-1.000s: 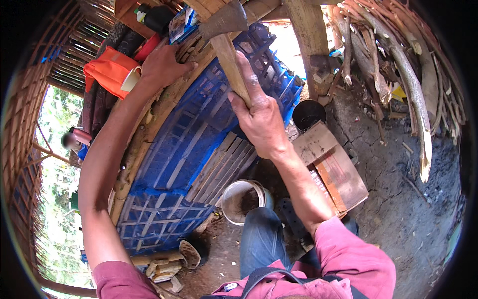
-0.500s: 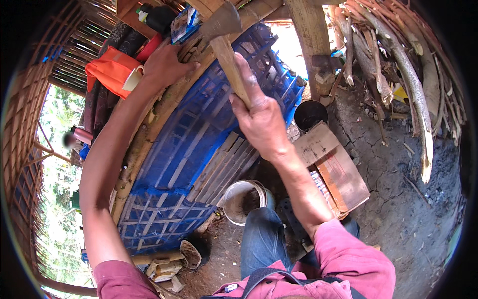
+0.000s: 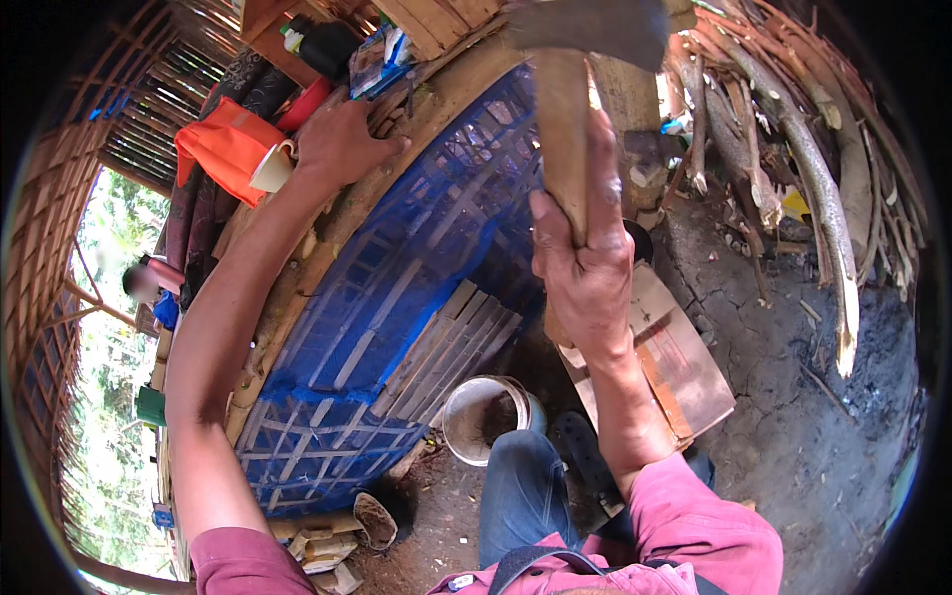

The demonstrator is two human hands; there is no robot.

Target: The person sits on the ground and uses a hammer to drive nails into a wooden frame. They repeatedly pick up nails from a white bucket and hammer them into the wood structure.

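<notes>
My right hand is closed round the wooden handle of a hatchet, held up in front of me. Its dark metal blade sits at the top of the view, slightly blurred. My left hand lies palm down on a wooden ledge, thumb spread out to the right and the other fingers partly hidden. Close beside the left wrist are a cream cup and an orange bag. A red bowl shows just behind that hand.
Below the ledge runs a blue sheet behind bamboo slats. A white bucket stands by my knee, near a cardboard box. Long firewood branches hang over the earth floor at right. A dark bottle stands at the back left.
My right hand has swung the hatchet up and to the right, away from the ledge. My left hand has shifted only slightly along the ledge.
</notes>
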